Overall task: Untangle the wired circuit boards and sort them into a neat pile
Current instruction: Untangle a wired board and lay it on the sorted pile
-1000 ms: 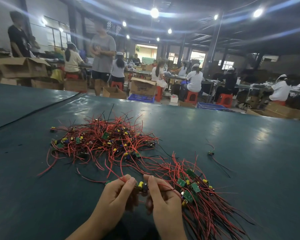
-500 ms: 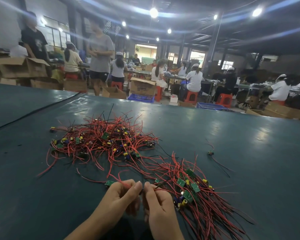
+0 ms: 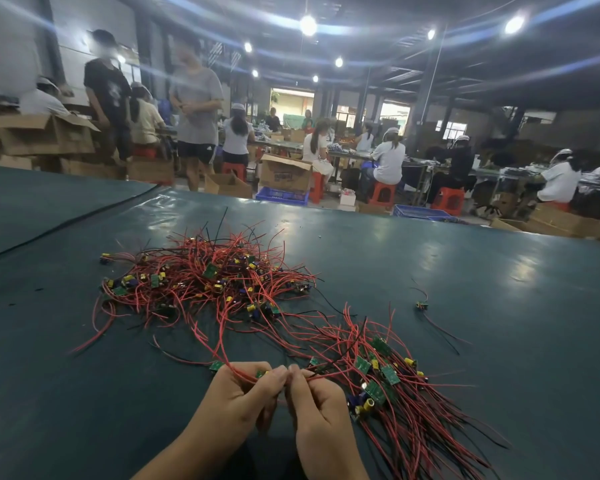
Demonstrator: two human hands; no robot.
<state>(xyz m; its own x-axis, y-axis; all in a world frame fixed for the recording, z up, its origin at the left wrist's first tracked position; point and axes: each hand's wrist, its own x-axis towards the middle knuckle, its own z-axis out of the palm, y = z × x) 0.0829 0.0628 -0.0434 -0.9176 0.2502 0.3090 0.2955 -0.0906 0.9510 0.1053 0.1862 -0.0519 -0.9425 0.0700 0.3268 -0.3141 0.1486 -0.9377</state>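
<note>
Wired circuit boards (image 3: 362, 364) lie in two lots on the table (image 3: 499, 271): a tangled heap (image 3: 205, 282) mid-table, and a straighter pile (image 3: 395, 386) nearer the person, to the right of the heap. A stray board (image 3: 421, 305) lies alone, well right of the heap.

In front of the heap the two hands meet. The left hand (image 3: 243, 393) has its fingers curled round a few red wires (image 3: 238, 370), w/ a small green board (image 3: 261, 374) at the fingertips. The right hand (image 3: 321, 407) pinches the same strands, fingertip to fingertip w/ the left.

Risks:
- The held wires loop back toward the heap, so a hard tug prob drags the heap along or strains the wire-to-board joints.
- A second board (image 3: 216, 366) sits just left of the hands, on the heap's near side. It looks caught in the same strands & may come along unasked.
- Loose wires run btwn heap and pile, so the sorted lot could get re-snagged.
- The table cover looks slick, so boards may slide rather than stay put.

The table cover is dark green and glossy, w/ lamp glare and a seam left of the heap. Beyond the heap is a dim workshop:
- workers (image 3: 388, 161) on red stools (image 3: 381, 194) at benches
- two people standing
- cardboard boxes (image 3: 284, 173)
- blue crates (image 3: 281, 196)
- ceiling lamps (image 3: 307, 24)
</note>
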